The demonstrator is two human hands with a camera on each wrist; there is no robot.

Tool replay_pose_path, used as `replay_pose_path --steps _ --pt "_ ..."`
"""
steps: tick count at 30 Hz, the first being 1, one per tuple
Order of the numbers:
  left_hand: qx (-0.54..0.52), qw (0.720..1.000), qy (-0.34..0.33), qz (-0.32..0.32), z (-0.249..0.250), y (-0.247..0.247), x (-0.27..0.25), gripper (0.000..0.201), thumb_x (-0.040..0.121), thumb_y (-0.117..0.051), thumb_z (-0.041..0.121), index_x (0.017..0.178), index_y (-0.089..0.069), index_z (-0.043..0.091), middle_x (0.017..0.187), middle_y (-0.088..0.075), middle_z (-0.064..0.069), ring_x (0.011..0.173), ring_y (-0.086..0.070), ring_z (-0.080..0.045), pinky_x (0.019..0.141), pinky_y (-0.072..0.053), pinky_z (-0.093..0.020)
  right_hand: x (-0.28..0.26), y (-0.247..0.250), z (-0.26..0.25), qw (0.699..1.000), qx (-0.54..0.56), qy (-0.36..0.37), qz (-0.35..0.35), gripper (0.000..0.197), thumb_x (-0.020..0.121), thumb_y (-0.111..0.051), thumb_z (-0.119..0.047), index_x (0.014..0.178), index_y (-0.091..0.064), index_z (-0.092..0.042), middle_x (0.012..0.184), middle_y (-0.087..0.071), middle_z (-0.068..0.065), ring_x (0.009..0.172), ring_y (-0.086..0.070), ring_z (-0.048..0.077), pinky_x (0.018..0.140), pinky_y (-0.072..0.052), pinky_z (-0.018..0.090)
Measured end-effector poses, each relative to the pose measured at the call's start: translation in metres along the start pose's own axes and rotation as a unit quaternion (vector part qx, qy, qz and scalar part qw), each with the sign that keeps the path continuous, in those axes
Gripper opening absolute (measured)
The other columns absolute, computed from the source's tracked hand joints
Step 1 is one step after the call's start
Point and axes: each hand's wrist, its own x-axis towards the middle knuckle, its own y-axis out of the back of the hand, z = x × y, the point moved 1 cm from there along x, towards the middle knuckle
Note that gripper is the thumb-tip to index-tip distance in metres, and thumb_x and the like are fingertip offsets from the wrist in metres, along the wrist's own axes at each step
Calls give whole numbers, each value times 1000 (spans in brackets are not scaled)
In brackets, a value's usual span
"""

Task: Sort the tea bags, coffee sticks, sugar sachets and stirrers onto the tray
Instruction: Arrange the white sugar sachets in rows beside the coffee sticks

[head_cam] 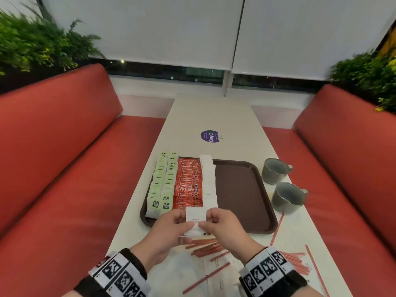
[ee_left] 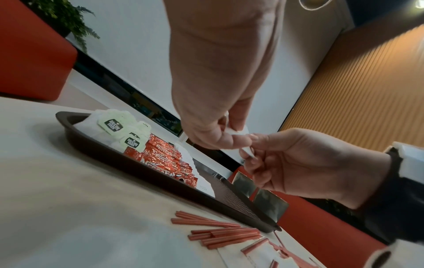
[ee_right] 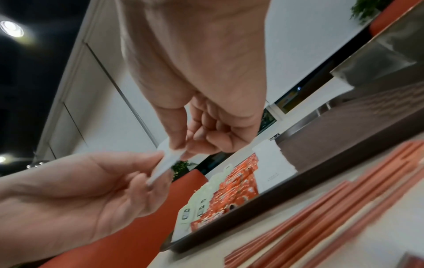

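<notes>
- I am holding a small stack of sugar sachets (head_cam: 195, 221) between both hands, just above the near rim of the tray (head_cam: 246, 189).
- My left hand (head_cam: 171, 227) is pinching the stack's left edge, thumb on top and fingertips (ee_left: 238, 140) curled underneath.
- My right hand (head_cam: 222, 225) is pinching the opposite edge, thumb and forefinger closed on the paper and the other fingers (ee_right: 206, 130) tucked into the palm.
- How many sachets I am gripping is hard to judge; the wrist views are showing only a thin white edge.
- Just beyond my fingertips the white sachet column (head_cam: 209, 181) is running away from me; the coffee sticks (head_cam: 188, 185) are lying to the left of it and the tea bags (head_cam: 162, 185) further left again.
- To my mind the step is being done well if I am squaring the stack edges between both pinches before lowering it onto the near end of that column.
- I am judging that loose paper may fan or slide, so a light, even pinch and a flat release should be serving best.
- The bare brown area to the right of my right hand is waiting for the stirrers (head_cam: 205, 247), which are lying on the table (head_cam: 214, 116) below my wrists, near scattered sachets.
</notes>
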Motion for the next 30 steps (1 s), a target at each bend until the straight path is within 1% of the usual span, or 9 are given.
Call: replay_pose_path --steps 3,6,10,14,16,19,22,25,30 --pt "12 1000 19 7 -7 6 0 14 88 -61 -3 100 -62 4 89 -58 -10 62 -62 -15 58 -53 -26 8 19 9 997 -36 -25 63 17 85 -69 -17 73 -61 -8 67 -59 2 60 -50 12 58 -41 24" --pt "13 999 35 19 -15 19 -2 15 88 -62 1 102 -62 6 94 -58 -10 68 -61 -18 62 -53 -27 21 37 18 988 -83 -60 116 18 88 -65 -16 71 -59 -11 67 -60 1 59 -51 11 53 -38 20" --pt "20 997 51 47 -28 40 -11 11 90 -61 7 101 -63 9 91 -61 -7 72 -60 -17 61 -51 -27 41 36 30 978 -150 -109 95 21 89 -62 -14 69 -55 -14 74 -61 0 65 -54 10 54 -39 20" --pt "9 996 58 70 -39 63 -25 12 90 -59 5 101 -63 6 84 -59 -6 68 -58 -17 60 -48 -27 55 25 36 972 -180 -144 47 24 89 -63 -15 68 -52 -16 73 -58 0 64 -52 10 58 -42 20" --pt "-6 995 59 82 -42 76 -33 16 86 -65 6 102 -63 4 81 -59 -6 67 -57 -17 60 -48 -28 60 20 36 964 -211 -161 28 20 89 -63 -16 71 -55 -15 76 -59 0 68 -54 11 61 -44 20" --pt "-24 993 58 101 -46 93 -42 30 70 -72 14 98 -64 4 77 -60 -5 64 -57 -17 59 -47 -28 65 16 35 947 -266 -182 22 12 90 -61 -18 78 -60 -15 82 -61 0 78 -58 14 71 -47 24" --pt "-37 991 56 115 -49 104 -48 14 87 -64 2 101 -62 0 78 -58 -8 63 -55 -18 58 -45 -28 69 12 32 927 -307 -214 22 10 88 -60 -25 88 -62 -15 87 -63 0 83 -61 16 85 -50 31" --pt "-35 991 50 119 -50 113 -51 12 90 -57 0 101 -62 0 79 -58 -8 63 -55 -18 58 -45 -28 70 11 29 910 -331 -250 24 14 86 -60 -32 84 -56 -19 85 -62 -2 86 -60 18 97 -44 42" --pt "-40 992 47 113 -45 121 -50 10 91 -57 1 100 -62 2 79 -58 -8 65 -54 -20 61 -44 -30 56 15 22 899 -369 -229 57 18 88 -58 -38 99 -53 -25 91 -57 -7 92 -54 17 102 -37 44"
